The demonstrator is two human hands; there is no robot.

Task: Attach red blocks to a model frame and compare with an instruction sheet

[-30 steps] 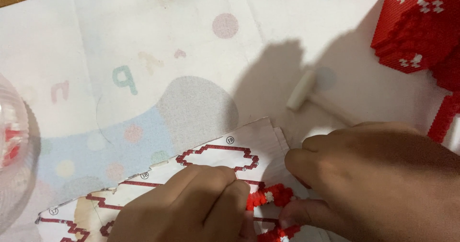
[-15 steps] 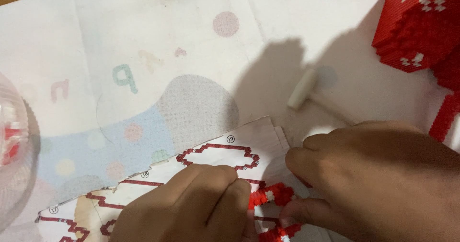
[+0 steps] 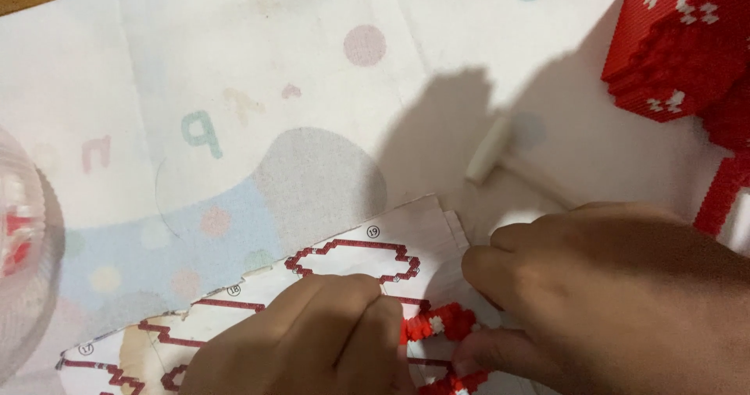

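At the bottom edge of the head view, over a paper instruction sheet point(image 3: 367, 246) with red outline diagrams: left hand point(image 3: 312, 340) curled knuckles-up, fingers bunched together and pressed against a small red-and-white brick assembly point(image 3: 437, 326); whether anything is pinched inside that curl, cannot tell. Right hand point(image 3: 617, 301) arched over from the right, thumb and forefinger closed on the assembly's right end, the remaining fingers folded behind. Assembly lying on the sheet between the two hands, touched by both, partly hidden beneath them.

Farther up the same view, just beyond the right hand: a small white mallet-like tool point(image 3: 500, 157) lying on the pale patterned tablecloth point(image 3: 234, 90), apart from both hands. Top right corner: a large red brick model point(image 3: 680, 43) with white flower marks, well apart from the small piece. Far left edge: a clear plastic container point(image 3: 19, 231) with blurred red contents.

Judged step: seating or adjusting tiny bricks on the small piece, matched against the printed diagram. Next move likely calling for steady counter-pressure from the left, a fine fingertip push from the right, and care not to snap the thin chain apart.
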